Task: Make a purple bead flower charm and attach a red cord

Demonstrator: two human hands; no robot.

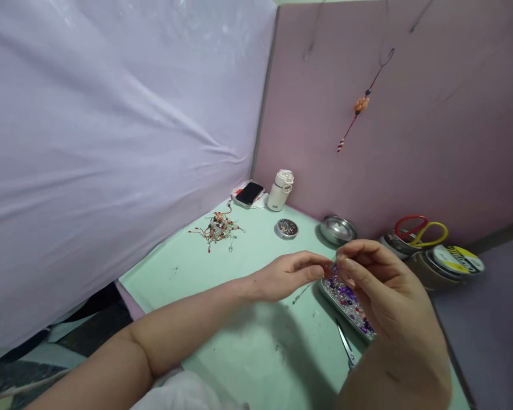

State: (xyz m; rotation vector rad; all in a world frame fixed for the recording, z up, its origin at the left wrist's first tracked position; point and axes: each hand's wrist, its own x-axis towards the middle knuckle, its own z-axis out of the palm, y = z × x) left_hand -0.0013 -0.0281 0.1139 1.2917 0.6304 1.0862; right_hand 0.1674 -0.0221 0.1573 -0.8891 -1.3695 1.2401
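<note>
Over the near-left end of a metal tray (346, 310) of purple, clear and red beads, my two hands almost meet. My right hand (385, 285) is closed in a pinch, thumb against fingertips; what it grips is too small to make out. My left hand (288, 276) stretches its fingers toward that pinch, with the thumb a little apart from them; its fingertips are partly hidden near the purple beads. Part of the tray is covered by my right hand. Scissors (346, 344) lie beside the tray, partly under my right wrist.
A pile of beaded cord pieces (220, 229) lies left on the green table. Behind are a phone (249, 194), white bottle (280, 191), round tin (287, 229) and metal bowl (337, 230). Red-and-yellow-handled scissors (419, 230) and a spool (457, 261) stand right. A beaded cord (361, 105) hangs above.
</note>
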